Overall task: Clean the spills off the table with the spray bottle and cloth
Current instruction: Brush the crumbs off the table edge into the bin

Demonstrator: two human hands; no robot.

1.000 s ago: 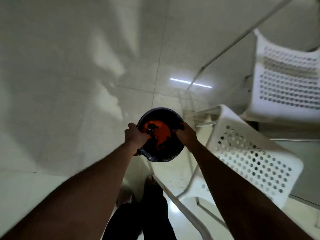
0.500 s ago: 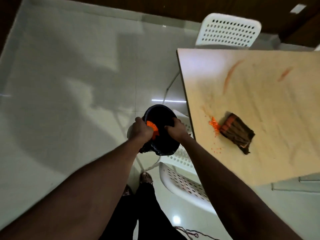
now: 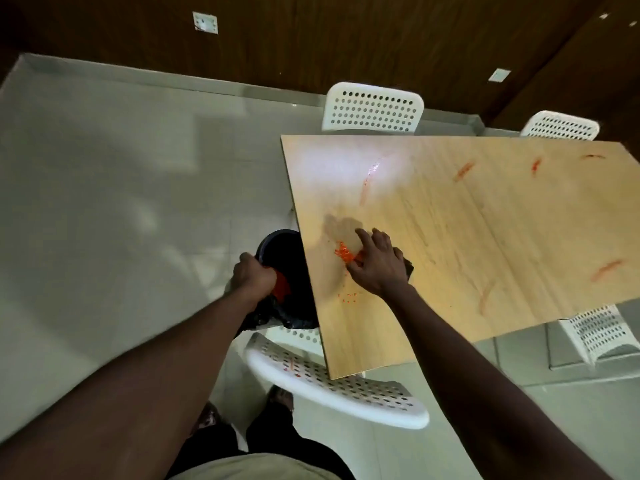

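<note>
At the table [image 3: 485, 237] edge, left hand [image 3: 254, 280] grips the bin [image 3: 277, 238] rim; right hand [image 3: 379, 266], fingers [image 3: 363, 234] spread, presses the cloth [image 3: 409, 267].

White perforated chairs [image 3: 373, 110], black bin [image 3: 277, 242]

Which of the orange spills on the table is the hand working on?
The crumbly orange pile near the table edge beside the bin, right against the right hand. The others are thin streaks farther across, untouched.
</note>
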